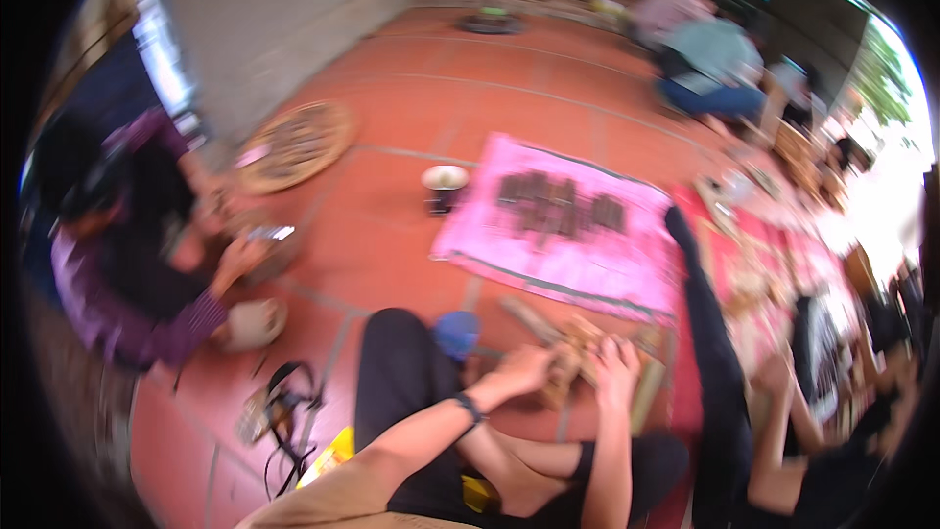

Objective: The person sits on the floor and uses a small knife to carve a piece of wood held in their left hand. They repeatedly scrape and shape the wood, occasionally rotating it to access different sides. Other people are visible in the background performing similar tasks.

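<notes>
Head view, blurred: left hand [526, 369] and right hand [617, 364] both clasp a pale brown wooden bundle [576, 345] above the red tiled floor [392, 206], near a pink cloth mat [578, 255].

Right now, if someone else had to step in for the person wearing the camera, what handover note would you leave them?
Left hand: closed on the light wooden piece over the lap.
Right hand: gripping the same piece from the right.
Pink cloth lies ahead on the red tile floor, with a row of dark sticks laid out on it; a small cup stands at its left edge.
Done: dark sticks lined up.
Left: the piece in hand is not on the cloth. Blur hides finer detail.
</notes>
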`<state>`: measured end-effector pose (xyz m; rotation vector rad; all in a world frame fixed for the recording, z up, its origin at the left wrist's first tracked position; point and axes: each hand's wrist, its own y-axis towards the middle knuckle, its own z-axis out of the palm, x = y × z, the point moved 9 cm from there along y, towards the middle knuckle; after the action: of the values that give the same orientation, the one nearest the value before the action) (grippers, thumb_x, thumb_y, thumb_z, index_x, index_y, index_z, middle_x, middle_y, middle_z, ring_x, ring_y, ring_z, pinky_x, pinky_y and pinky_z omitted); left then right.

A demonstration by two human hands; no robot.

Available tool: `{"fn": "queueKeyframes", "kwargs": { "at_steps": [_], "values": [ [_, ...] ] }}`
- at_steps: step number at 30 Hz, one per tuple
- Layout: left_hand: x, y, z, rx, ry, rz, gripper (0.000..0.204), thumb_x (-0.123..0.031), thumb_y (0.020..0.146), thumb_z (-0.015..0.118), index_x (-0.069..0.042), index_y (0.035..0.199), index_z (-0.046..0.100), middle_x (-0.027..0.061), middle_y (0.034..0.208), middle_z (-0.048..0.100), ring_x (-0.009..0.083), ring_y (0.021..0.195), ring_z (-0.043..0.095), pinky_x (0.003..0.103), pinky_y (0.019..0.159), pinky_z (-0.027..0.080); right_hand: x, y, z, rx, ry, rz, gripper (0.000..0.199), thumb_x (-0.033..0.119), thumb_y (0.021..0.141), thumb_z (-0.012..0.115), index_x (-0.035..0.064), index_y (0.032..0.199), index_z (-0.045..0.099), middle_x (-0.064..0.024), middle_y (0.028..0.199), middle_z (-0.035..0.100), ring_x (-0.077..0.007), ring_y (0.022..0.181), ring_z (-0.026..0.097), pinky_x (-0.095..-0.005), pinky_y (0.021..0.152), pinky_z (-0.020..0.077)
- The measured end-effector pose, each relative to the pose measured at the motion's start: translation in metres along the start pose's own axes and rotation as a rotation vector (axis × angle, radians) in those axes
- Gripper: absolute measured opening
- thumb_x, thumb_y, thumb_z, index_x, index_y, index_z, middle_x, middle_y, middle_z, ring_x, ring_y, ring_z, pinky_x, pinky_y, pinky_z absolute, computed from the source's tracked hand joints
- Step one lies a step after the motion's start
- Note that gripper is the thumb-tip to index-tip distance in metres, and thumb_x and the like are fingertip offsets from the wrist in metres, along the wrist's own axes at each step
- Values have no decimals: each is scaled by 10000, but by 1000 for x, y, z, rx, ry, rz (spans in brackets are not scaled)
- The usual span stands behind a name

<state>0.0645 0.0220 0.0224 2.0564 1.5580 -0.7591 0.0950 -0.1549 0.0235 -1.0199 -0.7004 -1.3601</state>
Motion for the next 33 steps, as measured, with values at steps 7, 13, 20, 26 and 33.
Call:
{"fn": "queueKeyframes", "kwargs": {
  "at_steps": [7, 13, 20, 26, 33],
  "values": [
    [5, 5, 19, -93, 19, -39, 510, -337, 878, 654, -119, 1328, 554, 213, 856, 686, 418, 803, 667, 513, 712, 527, -24, -7, -2, 123, -91, 43, 127, 6, 908, 651, 83, 991, 593, -26, 896, 633, -177, 818, 681, -306, 738, 582],
    [7, 12, 28, -40, 49, -65, 509, -352, 857, 697, 59, 1128, 569, 209, 795, 677, 406, 842, 665, 483, 745, 528, -30, 1, 5, 160, -156, 31, 63, 27, 940, 616, 65, 969, 576, -46, 901, 640, -182, 850, 696, -302, 736, 589],
    [5, 8, 23, 121, 0, -205, 620, -405, 739, 804, 60, 1098, 605, 215, 928, 703, 381, 933, 685, 472, 782, 544, -30, 4, 8, 131, -274, 7, 22, 54, 963, 603, 57, 974, 585, -28, 938, 622, -162, 937, 665, -301, 792, 549],
    [8, 6, 27, 170, -54, -223, 730, -357, 701, 835, 86, 1204, 545, 222, 997, 690, 386, 975, 671, 472, 791, 542, -28, 3, 13, 137, -406, -77, 18, 61, 969, 595, 45, 978, 598, -33, 988, 644, -136, 972, 643, -275, 810, 506],
    [11, 10, 25, 166, -92, -241, 655, -304, 716, 827, 94, 1164, 562, 228, 1015, 683, 394, 971, 669, 474, 778, 543, -25, 4, 14, 109, -365, -48, 48, 51, 960, 599, 40, 1005, 610, -47, 991, 659, -139, 959, 641, -276, 865, 504]
  ]
}}
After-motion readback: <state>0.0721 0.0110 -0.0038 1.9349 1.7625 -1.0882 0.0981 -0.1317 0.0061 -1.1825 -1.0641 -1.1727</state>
